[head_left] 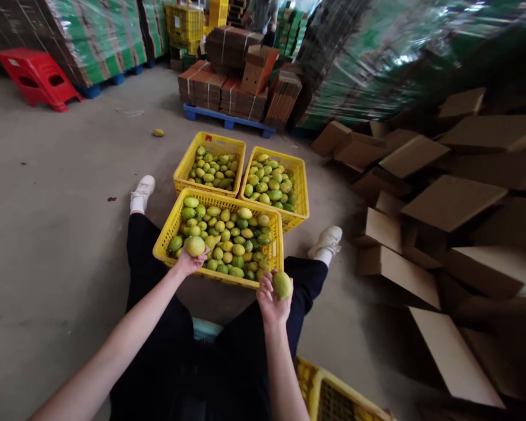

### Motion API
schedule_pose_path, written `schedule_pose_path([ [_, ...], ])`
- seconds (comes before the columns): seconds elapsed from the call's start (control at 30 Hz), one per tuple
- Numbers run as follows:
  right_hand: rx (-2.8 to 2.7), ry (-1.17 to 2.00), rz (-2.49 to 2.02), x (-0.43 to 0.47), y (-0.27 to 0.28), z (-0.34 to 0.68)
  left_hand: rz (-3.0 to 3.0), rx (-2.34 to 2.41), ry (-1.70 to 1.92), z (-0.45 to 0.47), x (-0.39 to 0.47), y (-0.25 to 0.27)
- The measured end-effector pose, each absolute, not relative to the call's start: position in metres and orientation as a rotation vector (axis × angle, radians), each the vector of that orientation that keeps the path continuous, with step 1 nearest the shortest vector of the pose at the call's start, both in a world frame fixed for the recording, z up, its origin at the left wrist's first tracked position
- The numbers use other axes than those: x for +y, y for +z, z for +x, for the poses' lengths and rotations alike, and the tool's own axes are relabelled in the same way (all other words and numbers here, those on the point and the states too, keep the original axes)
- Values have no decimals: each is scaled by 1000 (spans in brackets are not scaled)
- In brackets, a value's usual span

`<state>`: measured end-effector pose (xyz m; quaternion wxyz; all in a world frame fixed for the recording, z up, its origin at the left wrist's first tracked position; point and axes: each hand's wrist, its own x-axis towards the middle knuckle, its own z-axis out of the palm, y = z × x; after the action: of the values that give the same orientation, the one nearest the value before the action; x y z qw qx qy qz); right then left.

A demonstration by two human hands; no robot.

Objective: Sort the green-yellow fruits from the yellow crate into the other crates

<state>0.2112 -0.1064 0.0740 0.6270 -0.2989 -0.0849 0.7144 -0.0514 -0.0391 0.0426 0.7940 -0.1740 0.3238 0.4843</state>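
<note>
A yellow-green lemon (194, 246) rests in my left hand (190, 263), whose fingers curl around its underside. It is held over the near left part of the front yellow crate (219, 282). My right hand (273, 301) grips another greenish lemon (282, 285) just outside that crate's near right corner. Many lemons, some green and some yellow, fill the front crate. Directly behind it stand a back left crate (182, 166) and a back right crate (301, 193), both with similar fruit inside. My legs are spread on either side of the front crate.
Open cardboard boxes (453, 202) are piled along the right. Beyond the crates, a blue pallet (228, 118) carries bundled flat cartons. One lemon (158, 133) lies on the floor. A red stool (39, 79) stands far left, and another yellow crate (333, 397) is beside me. A person stands behind the cartons.
</note>
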Motion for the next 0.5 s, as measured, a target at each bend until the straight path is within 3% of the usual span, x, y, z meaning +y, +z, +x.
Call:
schedule_pose_path([
  [0.5,-325,1804,-966,-241,93,207,229,795,776,-34,-114,154],
])
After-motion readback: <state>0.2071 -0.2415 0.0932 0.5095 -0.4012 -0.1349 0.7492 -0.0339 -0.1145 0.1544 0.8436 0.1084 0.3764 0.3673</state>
